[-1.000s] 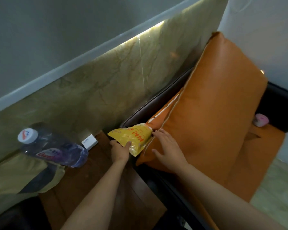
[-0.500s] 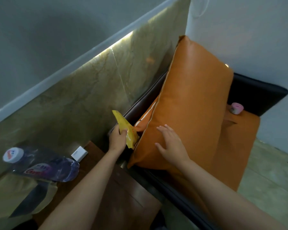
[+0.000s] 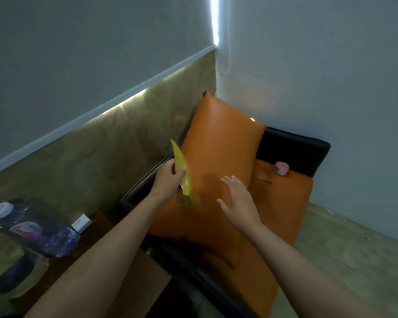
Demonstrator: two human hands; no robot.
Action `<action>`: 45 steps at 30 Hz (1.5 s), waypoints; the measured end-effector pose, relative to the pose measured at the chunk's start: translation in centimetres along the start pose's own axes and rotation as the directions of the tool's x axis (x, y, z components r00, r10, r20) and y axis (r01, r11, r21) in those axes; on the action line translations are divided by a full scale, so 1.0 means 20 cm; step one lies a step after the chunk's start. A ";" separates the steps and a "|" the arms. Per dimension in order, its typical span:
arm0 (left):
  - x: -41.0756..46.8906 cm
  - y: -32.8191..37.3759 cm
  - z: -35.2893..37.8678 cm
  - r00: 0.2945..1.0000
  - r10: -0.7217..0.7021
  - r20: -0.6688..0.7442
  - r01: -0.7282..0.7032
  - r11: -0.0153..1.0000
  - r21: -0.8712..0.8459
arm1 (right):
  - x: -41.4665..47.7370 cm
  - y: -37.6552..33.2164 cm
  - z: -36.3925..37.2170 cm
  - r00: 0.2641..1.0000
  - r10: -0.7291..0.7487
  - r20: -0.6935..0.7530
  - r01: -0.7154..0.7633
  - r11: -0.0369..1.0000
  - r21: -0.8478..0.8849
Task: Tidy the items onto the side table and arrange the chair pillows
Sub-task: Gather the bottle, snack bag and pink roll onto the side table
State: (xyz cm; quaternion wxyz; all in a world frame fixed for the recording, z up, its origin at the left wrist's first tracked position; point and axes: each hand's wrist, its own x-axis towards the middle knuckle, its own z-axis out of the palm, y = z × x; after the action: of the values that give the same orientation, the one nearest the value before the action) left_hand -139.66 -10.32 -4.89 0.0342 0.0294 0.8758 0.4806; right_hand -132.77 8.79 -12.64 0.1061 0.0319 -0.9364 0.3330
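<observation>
My left hand [image 3: 168, 177] grips a yellow snack packet [image 3: 183, 173], held edge-on and upright against the left side of a big orange leather pillow [image 3: 221, 145]. The pillow stands tilted on the chair [image 3: 294, 143], which has a dark frame and an orange seat. My right hand [image 3: 238, 200] is spread open, fingers apart, on or just above the pillow's front face. The wooden side table [image 3: 101, 228] sits to the left of the chair, below my left forearm.
On the side table lie a clear bottle with a white cap [image 3: 32, 228] and a small white box [image 3: 81, 223]. A yellowish bag [image 3: 14, 271] sits at the lower left. A small pink object [image 3: 281, 168] rests on the chair seat. Walls close in behind.
My left hand has lifted the yellow packet from beside the pillow and turned it edge-on. The view has pulled back and swung right. My right hand has stayed open on the pillow.
</observation>
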 end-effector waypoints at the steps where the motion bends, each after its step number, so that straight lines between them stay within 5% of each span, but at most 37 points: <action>1: -0.05 0.05 0.09 1.000 0.008 0.009 -0.008 1.000 0.011 | -0.06 0.07 -0.08 1.000 -0.002 -0.006 0.002 1.000 -0.020; 15: -0.20 0.52 1.24 0.911 0.066 0.407 -0.171 0.959 0.226 | -0.62 0.99 -1.04 0.956 0.236 -0.172 -0.264 0.950 -0.169; 25: -0.04 0.50 1.58 0.962 0.016 0.271 -0.054 0.990 0.132 | -0.50 1.34 -1.14 0.953 0.276 -0.127 -0.298 0.930 -0.213; 45: 0.84 0.54 1.98 0.974 -0.129 0.189 0.130 0.991 0.003 | 0.80 1.93 -1.12 0.976 0.194 0.099 -0.152 0.931 -0.331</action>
State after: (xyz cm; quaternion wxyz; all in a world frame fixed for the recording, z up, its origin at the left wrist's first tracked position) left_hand -152.69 30.21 -17.58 0.1483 0.0175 0.8664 0.4765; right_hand -149.40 53.16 -16.01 0.0191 -0.0470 -0.9822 0.1811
